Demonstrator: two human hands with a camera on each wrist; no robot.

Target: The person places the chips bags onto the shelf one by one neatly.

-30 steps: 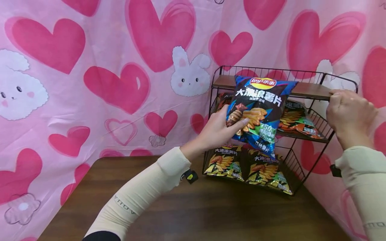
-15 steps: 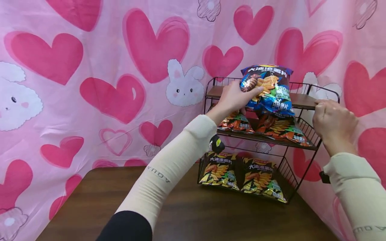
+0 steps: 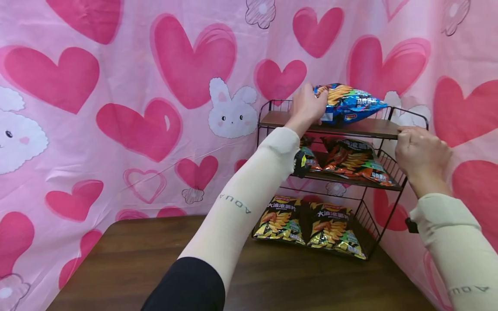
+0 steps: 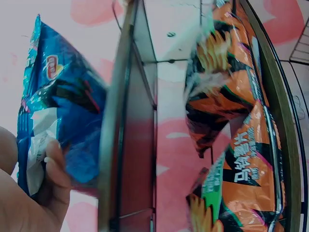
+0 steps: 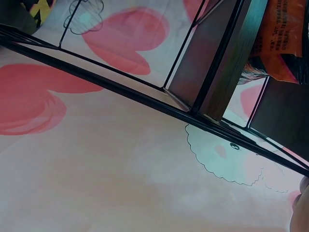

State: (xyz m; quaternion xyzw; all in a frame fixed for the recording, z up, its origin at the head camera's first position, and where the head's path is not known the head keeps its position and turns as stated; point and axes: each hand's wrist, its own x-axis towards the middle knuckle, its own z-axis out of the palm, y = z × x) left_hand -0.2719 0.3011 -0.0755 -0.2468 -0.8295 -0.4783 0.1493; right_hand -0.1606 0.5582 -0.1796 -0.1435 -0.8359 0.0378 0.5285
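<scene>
A blue bag of potato chips (image 3: 352, 108) lies tilted over at the top board of a black wire shelf rack (image 3: 379, 128). My left hand (image 3: 308, 106) grips its left side, thumb over the front. In the left wrist view, fingers (image 4: 57, 176) curl on the underside of the blue bag (image 4: 79, 130), beside the board's edge. My right hand (image 3: 422, 156) holds the rack's right front corner at the top board, fingers curled. Only a sliver of that hand (image 5: 300, 210) shows in the right wrist view.
Orange-and-black chip bags (image 3: 352, 162) lie on the middle shelf. Below, yellow-and-black chip bags (image 3: 330, 226) lean on the bottom shelf. The rack stands at the right of a brown wooden table (image 3: 163, 259). A pink heart-and-rabbit cloth (image 3: 136, 65) hangs behind.
My left hand has moved the blue bag from in front of the rack up to the top board, tipping it from upright to lying back. The right hand keeps its hold on the rack.
</scene>
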